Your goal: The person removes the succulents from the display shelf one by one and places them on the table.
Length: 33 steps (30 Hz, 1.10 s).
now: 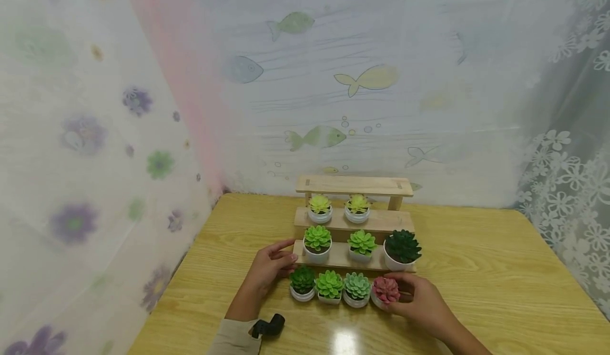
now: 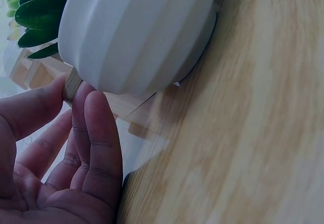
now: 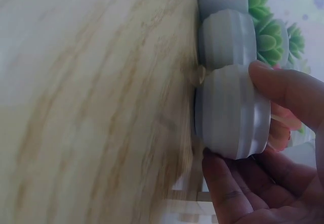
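On the counter (image 1: 476, 259), a person's right hand (image 1: 421, 299) is holding the pink succulent (image 1: 386, 290) by its white pot, with the thumb pressing on the near side and the fingers curling round the far right side. This plant is standing at the right end of the near row; whether its pot is fully resting on the counter I cannot tell. To its left, a pale blue-green succulent (image 1: 357, 285) is sitting just beside it, then a bright green succulent (image 1: 329, 285), and a dark green succulent (image 1: 302, 281) is closing the row at the left end.

The left hand (image 1: 269, 265) is pinching the left end of the lowest plank of a wooden stand (image 1: 355, 185). In the left wrist view, the thumb and a finger are gripping the plank's edge near a ribbed white pot with dark green leaves.

The stand is rising in tiers behind the near row. Its lowest plank is carrying a leafy green succulent (image 1: 317, 241) at the left, a smaller green succulent (image 1: 362, 245) right of the middle and a large dark succulent (image 1: 402, 249) at the right end. The next plank, farther back, is bearing two yellow-green succulents (image 1: 320, 208) in white pots, at its left and middle. A black device (image 1: 270, 326) is sitting at the left wrist, beside a light sleeve (image 1: 233, 338). Beyond the counter, a fish-patterned cloth (image 1: 381, 37) is hanging.
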Each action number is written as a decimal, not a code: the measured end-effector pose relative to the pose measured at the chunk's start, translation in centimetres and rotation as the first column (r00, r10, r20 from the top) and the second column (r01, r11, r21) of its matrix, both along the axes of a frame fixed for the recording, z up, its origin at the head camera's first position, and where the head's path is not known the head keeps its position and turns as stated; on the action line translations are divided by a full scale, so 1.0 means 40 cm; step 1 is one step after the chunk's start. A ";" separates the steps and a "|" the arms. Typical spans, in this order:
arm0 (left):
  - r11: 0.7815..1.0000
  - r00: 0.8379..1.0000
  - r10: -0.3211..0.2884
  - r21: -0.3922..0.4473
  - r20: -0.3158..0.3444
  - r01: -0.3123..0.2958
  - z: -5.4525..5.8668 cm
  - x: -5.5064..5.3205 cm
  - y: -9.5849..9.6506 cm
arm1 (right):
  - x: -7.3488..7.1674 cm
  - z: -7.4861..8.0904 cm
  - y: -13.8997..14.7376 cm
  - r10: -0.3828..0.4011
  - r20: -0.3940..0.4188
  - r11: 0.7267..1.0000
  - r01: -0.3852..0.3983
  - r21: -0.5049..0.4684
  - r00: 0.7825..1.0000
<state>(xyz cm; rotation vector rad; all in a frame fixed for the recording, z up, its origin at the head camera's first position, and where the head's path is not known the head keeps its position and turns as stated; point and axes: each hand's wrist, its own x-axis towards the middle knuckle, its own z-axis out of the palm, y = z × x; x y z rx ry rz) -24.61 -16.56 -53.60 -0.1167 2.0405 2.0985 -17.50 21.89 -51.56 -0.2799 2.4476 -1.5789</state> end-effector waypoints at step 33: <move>1.000 1.000 -0.008 -0.020 -0.025 0.007 0.005 0.002 0.001 | -0.014 0.011 -0.004 -0.009 -0.006 0.994 0.009 0.105 1.000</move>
